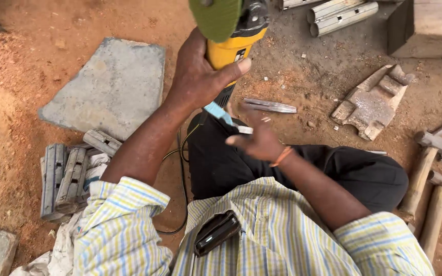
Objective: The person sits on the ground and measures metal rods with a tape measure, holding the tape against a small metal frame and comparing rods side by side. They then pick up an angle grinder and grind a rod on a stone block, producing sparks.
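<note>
Reddish, dusty earth covers the ground where a person sits cross-legged in dark trousers and a yellow-and-blue checked shirt.

Their left hand (pixel 199 71) is clamped round the yellow body of an angle grinder (pixel 234 36), thumb laid along its side, so that the green disc (pixel 216 18) stands at the top of the view. A small label sits on the yellow housing just beside the thumb, too small to make out. The grinder's black cable (pixel 182 168) runs down past the knee.

The right hand (pixel 259 138), blurred, is half open below the grinder with its fingers spread loosely; a short pale strip lies by the fingertips, and I cannot tell whether it is gripped. An orange band circles that wrist.

Just beyond the hands a thin metal piece (pixel 269 106) lies on the dirt. Left of the arm lies a flat grey stone slab (pixel 111 87), and nearer the elbow a bundle of channelled metal bars (pixel 65 179) rests on white cloth. To the right lie a chunky iron block (pixel 372 102) and wooden-handled hammers (pixel 425 174). A dark phone (pixel 216 232) pokes from the shirt pocket.
</note>
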